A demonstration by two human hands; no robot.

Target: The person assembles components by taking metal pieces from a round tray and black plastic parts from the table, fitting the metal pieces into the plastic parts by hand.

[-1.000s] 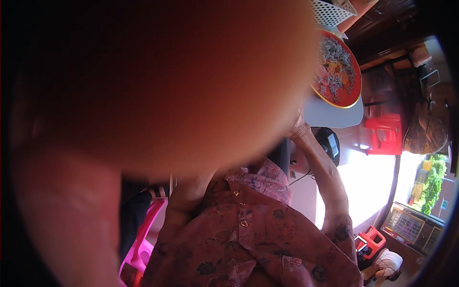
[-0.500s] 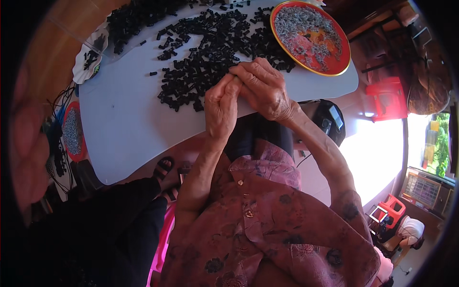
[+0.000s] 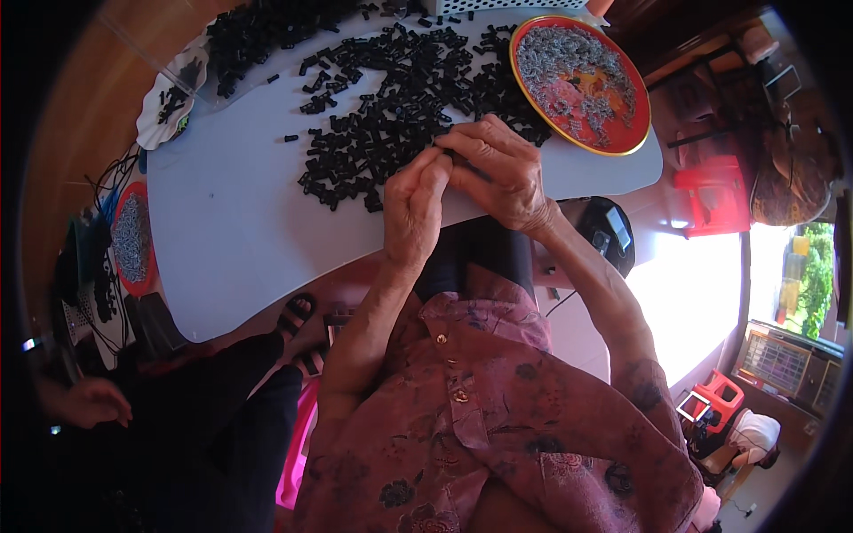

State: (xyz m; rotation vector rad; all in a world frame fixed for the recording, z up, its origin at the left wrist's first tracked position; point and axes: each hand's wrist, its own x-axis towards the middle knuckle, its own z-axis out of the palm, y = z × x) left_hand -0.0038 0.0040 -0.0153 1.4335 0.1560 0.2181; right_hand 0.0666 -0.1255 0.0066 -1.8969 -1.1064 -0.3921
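Observation:
My left hand (image 3: 415,206) and my right hand (image 3: 505,178) meet at their fingertips over the near edge of a pale blue-white table (image 3: 227,240). Both are closed in a pinch around a small black plastic piece (image 3: 446,152), mostly covered by the fingers. Just beyond them spreads a loose heap of similar short black pieces (image 3: 369,133). To the right of the heap, a red round tray with a yellow rim (image 3: 633,142) holds many small silvery metal parts (image 3: 569,55).
At the far left lie a white scalloped dish (image 3: 153,133) and a red bowl of silvery parts (image 3: 133,240) beside the table. A white perforated basket (image 3: 498,4) stands at the far edge. Another person's hand (image 3: 93,401) is at left. Red stools (image 3: 711,195) stand right.
My hands stay together, with the right fingers slightly more lifted and spread. At left, the other person's hand has dropped from close to the camera. The view has shifted slightly.

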